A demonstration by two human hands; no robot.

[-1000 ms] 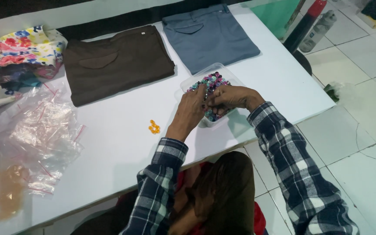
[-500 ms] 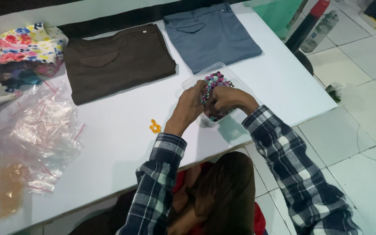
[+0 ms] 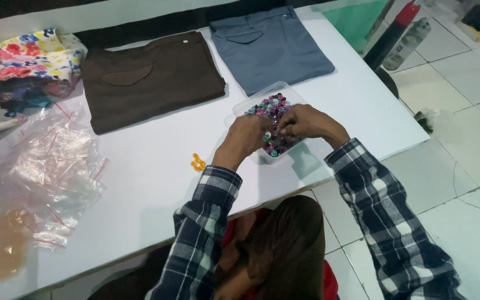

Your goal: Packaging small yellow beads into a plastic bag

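Far left edge: a heap of clear plastic bags [image 3: 51,166] is lying on the white table [image 3: 140,183], with a few orange pieces showing through the bags at the lower left.
Upper left: a bundle of flowered cloth [image 3: 23,61] is sitting at the table's corner.
Upper middle: a folded pair of brown trousers [image 3: 151,78] is lying flat, and just to its right a folded pair of grey-blue trousers [image 3: 270,47] is lying beside it, the two close but apart.
Centre: a few small orange pieces [image 3: 198,163] are resting on the bare table, a little left of the hands.
Left hand [image 3: 246,135]: it is reaching into the clear plastic box [image 3: 262,103] with fingers curled and pinched close together; what it is gripping, I cannot tell.
Box: it is sitting right of centre, near the table's front edge, filled with small beads [image 3: 273,108] in purple, green and pink.
Right hand [image 3: 306,122]: it is hovering over the beads, fingers bent and bunched narrowly against the left hand's fingertips.
Sleeves: both arms are wearing dark checked flannel, coming up from the bottom of the frame.
Upper right: a dark pole with a red top [image 3: 393,33] and a clear bottle [image 3: 409,36] are standing on the tiled floor [image 3: 462,128] beyond the table.
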